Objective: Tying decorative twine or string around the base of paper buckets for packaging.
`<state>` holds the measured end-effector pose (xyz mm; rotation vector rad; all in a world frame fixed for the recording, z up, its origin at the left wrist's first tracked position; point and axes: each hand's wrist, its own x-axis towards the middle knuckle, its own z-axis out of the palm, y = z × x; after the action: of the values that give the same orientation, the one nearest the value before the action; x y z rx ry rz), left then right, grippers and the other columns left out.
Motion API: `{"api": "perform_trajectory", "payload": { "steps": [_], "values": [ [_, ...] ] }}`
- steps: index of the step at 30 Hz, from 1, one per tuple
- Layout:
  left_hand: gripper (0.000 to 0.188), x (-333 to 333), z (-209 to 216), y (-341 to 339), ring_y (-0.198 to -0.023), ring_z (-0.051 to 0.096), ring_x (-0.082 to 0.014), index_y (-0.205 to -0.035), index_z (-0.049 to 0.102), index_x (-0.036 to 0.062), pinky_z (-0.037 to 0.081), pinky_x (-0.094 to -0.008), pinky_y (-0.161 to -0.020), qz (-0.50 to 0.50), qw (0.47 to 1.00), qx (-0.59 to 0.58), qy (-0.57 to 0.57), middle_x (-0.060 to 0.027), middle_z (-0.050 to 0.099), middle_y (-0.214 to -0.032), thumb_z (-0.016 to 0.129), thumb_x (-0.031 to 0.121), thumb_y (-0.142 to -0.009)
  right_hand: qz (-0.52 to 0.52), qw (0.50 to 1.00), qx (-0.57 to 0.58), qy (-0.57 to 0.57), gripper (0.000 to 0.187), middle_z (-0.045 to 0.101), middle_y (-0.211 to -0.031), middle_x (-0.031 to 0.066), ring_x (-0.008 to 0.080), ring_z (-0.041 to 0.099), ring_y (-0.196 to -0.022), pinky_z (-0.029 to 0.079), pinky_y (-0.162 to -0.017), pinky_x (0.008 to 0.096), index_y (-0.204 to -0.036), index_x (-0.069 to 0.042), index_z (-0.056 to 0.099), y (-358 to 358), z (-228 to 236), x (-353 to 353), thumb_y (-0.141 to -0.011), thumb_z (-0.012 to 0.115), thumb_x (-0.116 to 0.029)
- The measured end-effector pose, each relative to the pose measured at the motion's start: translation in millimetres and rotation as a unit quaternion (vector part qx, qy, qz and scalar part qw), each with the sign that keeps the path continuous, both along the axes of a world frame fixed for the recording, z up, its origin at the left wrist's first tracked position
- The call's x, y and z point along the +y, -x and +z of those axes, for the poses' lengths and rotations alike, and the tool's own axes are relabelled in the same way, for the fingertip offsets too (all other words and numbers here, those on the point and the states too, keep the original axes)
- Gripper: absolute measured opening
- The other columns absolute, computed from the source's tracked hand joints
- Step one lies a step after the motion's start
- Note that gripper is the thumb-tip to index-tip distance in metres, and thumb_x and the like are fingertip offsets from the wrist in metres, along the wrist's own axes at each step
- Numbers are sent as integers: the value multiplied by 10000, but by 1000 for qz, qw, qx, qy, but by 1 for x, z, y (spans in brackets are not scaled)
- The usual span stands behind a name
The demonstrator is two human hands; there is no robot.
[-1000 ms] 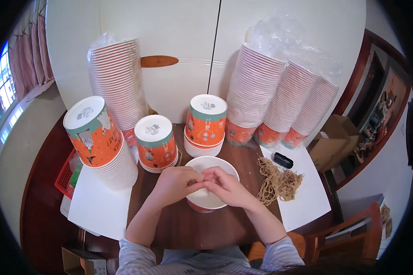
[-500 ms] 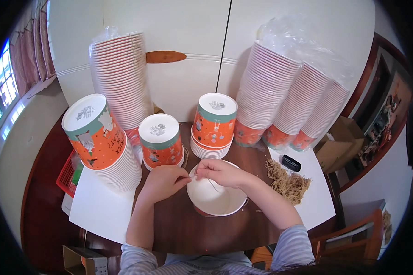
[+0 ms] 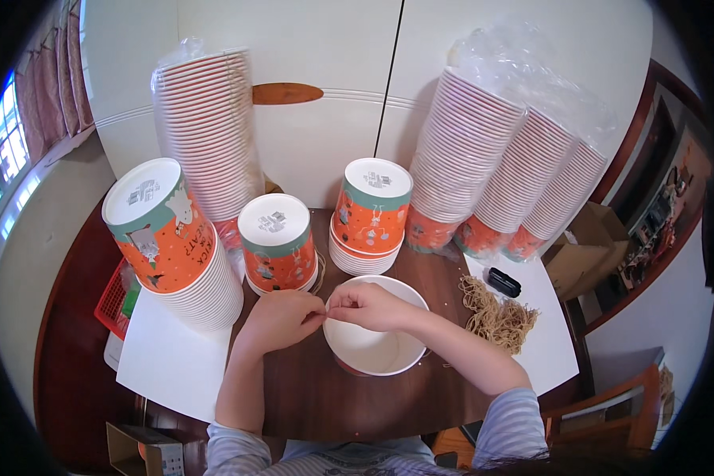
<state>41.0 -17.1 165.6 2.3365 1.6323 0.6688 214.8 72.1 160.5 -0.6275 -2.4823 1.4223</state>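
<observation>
In front of me a paper bucket (image 3: pixel 381 349) stands upright with its white inside facing up. At its left rim my left hand (image 3: pixel 285 319) and my right hand (image 3: pixel 370 306) meet, fingertips nearly touching. Both are closed in a pinch on a thin piece of twine, which the fingers now almost wholly hide. My right hand and wrist lie across the bucket's mouth. Just beyond my left hand is an upside-down orange and green paper bucket (image 3: pixel 282 266) on a short stack. A bundle of loose tan twine (image 3: pixel 500 321) lies right of my right forearm.
Upside-down nested buckets (image 3: pixel 198 262) stand at the left, with another short stack (image 3: pixel 370 218) behind the upright bucket. Tall plastic-wrapped bucket stacks (image 3: pixel 206 127) (image 3: pixel 468 151) rise at the back. A small black case (image 3: pixel 504 282) lies near the twine on white board; a cardboard box (image 3: pixel 591 242) stands beyond.
My right hand has shifted slightly left and its fingers have drawn together at the bucket's rim. The strand that hung from it into the bucket no longer shows there.
</observation>
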Motion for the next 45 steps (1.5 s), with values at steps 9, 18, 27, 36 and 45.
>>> {"api": "perform_trajectory", "payload": {
  "steps": [9,18,27,36,45],
  "values": [
    [115,3,-4,0,-675,585,-260,-747,608,91,457,-371,-585,1,1000,-15,-20,-73,594,-690,559,194,-732,-48,997,20,49,77,557,-705,-25,33,472,-619,384,-549,203,-858,-49,603,-3,-25,11,-820,586,-115],
    [167,9,-23,11,-714,603,-275,-816,640,90,480,-379,-638,24,995,44,86,-105,622,-748,526,185,-736,-12,997,21,79,120,607,-772,25,78,564,-745,438,-668,228,-924,-20,568,-1,-22,8,-831,558,-95],
    [203,5,-12,6,-771,592,-285,-860,631,50,466,-371,-689,4,989,61,134,-122,620,-808,542,186,-737,-7,999,-16,35,132,626,-788,25,90,576,-737,452,-656,242,-900,-40,611,-3,-20,7,-790,611,-113],
    [220,7,-11,4,-768,591,-288,-866,636,50,462,-372,-678,-21,990,57,125,-126,620,-807,560,188,-713,-13,997,1,-73,99,623,-718,85,173,606,-677,472,-628,288,-788,-32,617,-3,-26,8,-712,624,-94],
    [226,8,-10,3,-773,593,-282,-874,641,55,463,-367,-687,-19,990,61,130,-120,621,-813,566,190,-708,-26,996,23,-88,93,604,-688,87,181,596,-650,472,-600,297,-697,-18,578,-3,-31,9,-680,623,-97]
  ]
}}
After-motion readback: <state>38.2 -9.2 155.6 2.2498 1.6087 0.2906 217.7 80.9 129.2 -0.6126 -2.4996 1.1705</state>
